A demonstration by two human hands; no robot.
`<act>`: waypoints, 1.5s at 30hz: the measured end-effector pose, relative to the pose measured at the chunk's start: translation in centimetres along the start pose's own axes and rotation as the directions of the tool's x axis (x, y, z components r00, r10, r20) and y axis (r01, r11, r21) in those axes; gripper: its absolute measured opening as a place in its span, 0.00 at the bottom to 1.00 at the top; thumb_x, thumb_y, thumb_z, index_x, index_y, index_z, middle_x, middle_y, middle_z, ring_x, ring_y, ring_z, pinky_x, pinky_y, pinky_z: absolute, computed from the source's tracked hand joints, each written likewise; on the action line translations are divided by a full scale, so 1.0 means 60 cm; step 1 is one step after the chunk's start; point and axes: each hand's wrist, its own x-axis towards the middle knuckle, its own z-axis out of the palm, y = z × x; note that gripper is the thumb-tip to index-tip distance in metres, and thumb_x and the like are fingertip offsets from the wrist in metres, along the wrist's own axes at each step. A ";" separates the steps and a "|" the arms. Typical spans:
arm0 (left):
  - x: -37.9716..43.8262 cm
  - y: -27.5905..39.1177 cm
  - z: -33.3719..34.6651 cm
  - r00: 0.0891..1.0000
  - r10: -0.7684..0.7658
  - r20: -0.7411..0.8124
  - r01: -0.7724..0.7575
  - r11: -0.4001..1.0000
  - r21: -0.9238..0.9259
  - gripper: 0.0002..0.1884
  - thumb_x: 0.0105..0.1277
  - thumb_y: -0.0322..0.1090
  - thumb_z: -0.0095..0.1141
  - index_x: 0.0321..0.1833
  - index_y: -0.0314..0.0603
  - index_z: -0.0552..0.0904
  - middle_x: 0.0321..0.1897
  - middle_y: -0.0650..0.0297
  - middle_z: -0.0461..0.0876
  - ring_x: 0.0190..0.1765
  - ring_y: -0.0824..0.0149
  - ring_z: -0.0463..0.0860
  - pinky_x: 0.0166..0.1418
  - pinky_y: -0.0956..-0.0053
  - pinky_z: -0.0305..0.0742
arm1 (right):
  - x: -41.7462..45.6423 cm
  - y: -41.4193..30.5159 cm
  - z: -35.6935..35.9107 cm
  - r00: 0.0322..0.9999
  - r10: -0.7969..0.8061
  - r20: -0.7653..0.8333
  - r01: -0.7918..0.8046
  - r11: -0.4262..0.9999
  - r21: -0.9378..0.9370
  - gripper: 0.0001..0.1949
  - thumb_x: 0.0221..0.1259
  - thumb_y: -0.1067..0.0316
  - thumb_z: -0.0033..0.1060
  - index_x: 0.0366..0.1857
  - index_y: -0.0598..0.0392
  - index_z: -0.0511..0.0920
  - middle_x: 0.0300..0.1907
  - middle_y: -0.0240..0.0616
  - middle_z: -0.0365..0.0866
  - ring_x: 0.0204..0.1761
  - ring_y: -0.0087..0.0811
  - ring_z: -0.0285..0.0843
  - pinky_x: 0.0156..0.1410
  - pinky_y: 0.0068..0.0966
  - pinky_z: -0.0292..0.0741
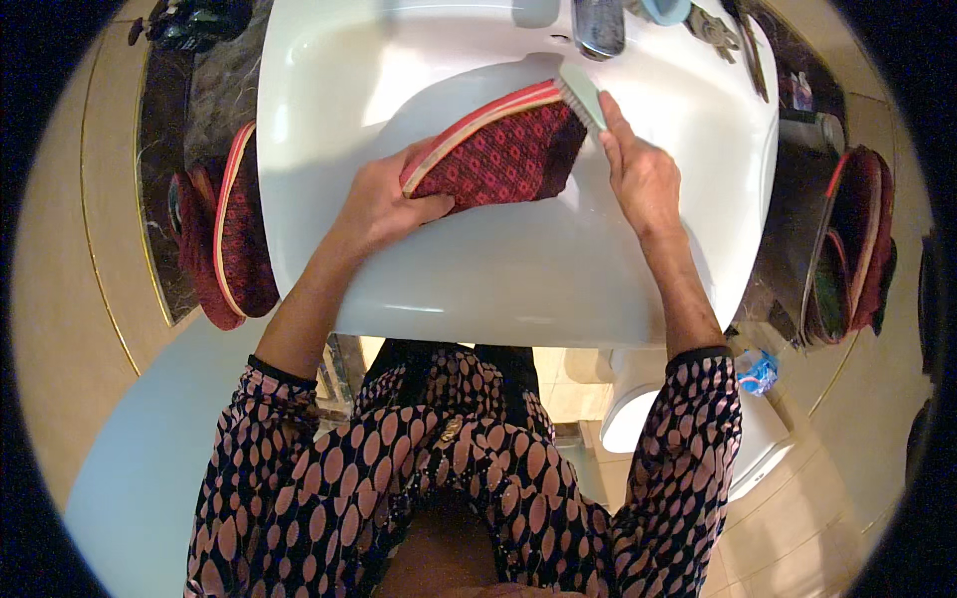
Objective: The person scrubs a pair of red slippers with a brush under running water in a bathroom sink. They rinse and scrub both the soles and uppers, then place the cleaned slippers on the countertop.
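My left hand [389,198] grips one end of a dark red patterned fabric slipper [508,153], thumb on the fabric side. The slipper is tilted on its side above the white washbasin [314,247], its red and cream striped sole edge facing up and away. In my right hand [647,176] is a pale green scrub brush [583,90]. The brush's bristles meet the slipper's far right end at the striped edge. What the slipper looks like underneath is hidden.
A metal faucet [599,30] juts over the basin's back. Beside it are a light blue dish [665,9] and a small metallic object [714,34]. More red slippers rest on the left counter [247,224] and at the right [863,239]. A white toilet [635,418] stands below right.
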 end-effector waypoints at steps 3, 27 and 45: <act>-0.006 -0.005 -0.005 0.993 -0.108 0.048 0.110 0.992 -0.054 0.28 0.49 0.33 0.64 0.57 0.38 0.75 0.41 0.57 0.83 0.42 0.64 0.81 0.51 0.72 0.73 | -0.002 -0.052 0.001 0.980 -0.082 -0.182 0.115 0.978 0.175 0.19 0.64 0.62 0.52 0.60 0.40 0.72 0.24 0.44 0.79 0.22 0.39 0.77 0.28 0.35 0.73; 0.013 -0.015 -0.048 0.914 -0.094 0.396 0.311 0.788 -0.531 0.28 0.52 0.44 0.60 0.51 0.26 0.77 0.42 0.56 0.82 0.43 0.66 0.80 0.53 0.75 0.71 | -0.025 0.036 -0.060 0.892 -0.405 0.201 0.437 0.887 -0.150 0.23 0.58 0.58 0.57 0.60 0.37 0.72 0.19 0.37 0.73 0.17 0.34 0.72 0.26 0.30 0.75; 0.011 -0.034 -0.011 0.868 -0.015 0.496 0.469 0.352 -0.810 0.37 0.66 0.66 0.33 0.61 0.37 0.69 0.57 0.55 0.74 0.60 0.58 0.73 0.67 0.56 0.60 | -0.094 -0.111 -0.092 0.686 0.246 0.685 -0.710 0.021 0.704 0.20 0.61 0.60 0.61 0.56 0.52 0.74 0.19 0.24 0.66 0.19 0.14 0.57 0.21 0.13 0.57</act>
